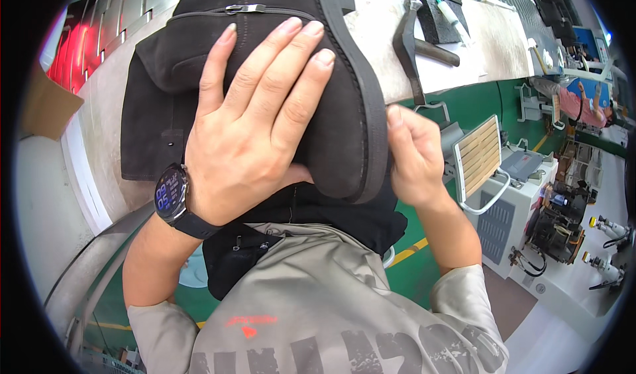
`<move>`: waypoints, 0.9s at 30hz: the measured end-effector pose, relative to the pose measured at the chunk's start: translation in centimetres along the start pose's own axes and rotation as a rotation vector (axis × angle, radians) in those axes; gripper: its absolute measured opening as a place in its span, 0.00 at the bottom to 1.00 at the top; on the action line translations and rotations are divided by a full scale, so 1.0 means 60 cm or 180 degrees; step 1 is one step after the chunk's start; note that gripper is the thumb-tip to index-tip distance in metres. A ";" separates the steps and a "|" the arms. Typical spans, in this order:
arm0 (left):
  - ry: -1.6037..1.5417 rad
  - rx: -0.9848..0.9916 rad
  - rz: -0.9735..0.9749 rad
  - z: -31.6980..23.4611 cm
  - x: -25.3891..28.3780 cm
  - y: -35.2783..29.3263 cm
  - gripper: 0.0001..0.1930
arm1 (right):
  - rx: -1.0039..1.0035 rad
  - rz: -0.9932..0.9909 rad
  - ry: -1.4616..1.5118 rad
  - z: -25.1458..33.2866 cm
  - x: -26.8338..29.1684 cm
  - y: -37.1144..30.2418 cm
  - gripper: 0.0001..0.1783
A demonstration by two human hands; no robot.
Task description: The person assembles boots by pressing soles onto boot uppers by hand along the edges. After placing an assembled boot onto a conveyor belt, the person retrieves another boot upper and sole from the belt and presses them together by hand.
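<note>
A black boot [331,129] lies on its side in front of me, with its thick sole [361,76] toward the right. A metal zipper pull [245,8] sits on its dark upper near the top. My left hand [245,115] rests flat on the upper, fingers stretched out and thumb mostly hidden beneath. My right hand [417,152] is curled closed at the sole's right edge, thumb pressed against the fingers. Whatever it may pinch is too small or hidden to name. Beyond that hand, a hammer [408,43] lies on the bench with its handle pointing right.
On the pale workbench [371,23], a black block [434,13] carries a white tube [454,19]. A cardboard box [50,106] is at the left. Rightward stand a slatted wooden panel [478,155], machines, and another person [586,106] farther off.
</note>
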State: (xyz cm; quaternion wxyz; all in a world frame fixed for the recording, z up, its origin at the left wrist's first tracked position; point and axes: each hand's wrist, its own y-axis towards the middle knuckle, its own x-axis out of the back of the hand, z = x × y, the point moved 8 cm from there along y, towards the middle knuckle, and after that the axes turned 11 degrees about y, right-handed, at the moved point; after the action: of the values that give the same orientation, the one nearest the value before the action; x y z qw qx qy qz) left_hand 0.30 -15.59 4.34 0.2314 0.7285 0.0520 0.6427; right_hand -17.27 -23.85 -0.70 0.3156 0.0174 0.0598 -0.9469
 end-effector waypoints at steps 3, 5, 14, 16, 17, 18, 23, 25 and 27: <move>0.0106 0.0042 -0.0032 -0.007 -0.003 0.009 0.64 | 0.0247 0.0325 0.0202 0.007 -0.010 -0.021 0.31; 0.0092 -0.0043 -0.0096 -0.015 -0.007 0.017 0.63 | 0.0323 0.0399 0.0434 0.008 -0.014 -0.021 0.31; 0.0520 -0.0247 -0.0288 -0.022 -0.024 0.020 0.48 | 0.0238 0.0392 0.0295 0.020 -0.044 0.016 0.34; 0.0525 -0.0231 -0.0411 -0.025 -0.022 0.022 0.44 | 0.0507 0.0496 0.0185 0.029 -0.041 0.017 0.33; 0.0542 -0.0230 -0.0493 -0.025 -0.022 0.023 0.40 | 0.0512 0.0510 0.0208 0.025 -0.044 0.019 0.33; 0.0563 -0.0225 -0.0482 -0.025 -0.022 0.024 0.40 | 0.0680 0.0466 0.0275 0.024 -0.044 0.019 0.32; 0.0398 -0.0259 -0.0311 -0.026 -0.008 0.036 0.33 | 0.1624 0.0200 0.0584 0.014 -0.019 0.031 0.29; 0.0434 -0.0400 -0.0318 -0.031 -0.006 0.050 0.31 | 0.2341 -0.0205 0.1288 0.010 0.009 0.051 0.37; 0.0439 -0.0577 -0.0238 -0.041 -0.001 0.061 0.28 | 0.2776 0.0057 0.1997 0.032 0.015 0.078 0.53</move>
State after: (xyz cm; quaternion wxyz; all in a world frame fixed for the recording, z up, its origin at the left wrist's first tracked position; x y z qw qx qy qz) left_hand -2.91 -18.21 5.94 0.3160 0.6562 0.0366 0.6843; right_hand -15.15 -28.34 0.69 0.2542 0.4295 -0.2478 -0.8304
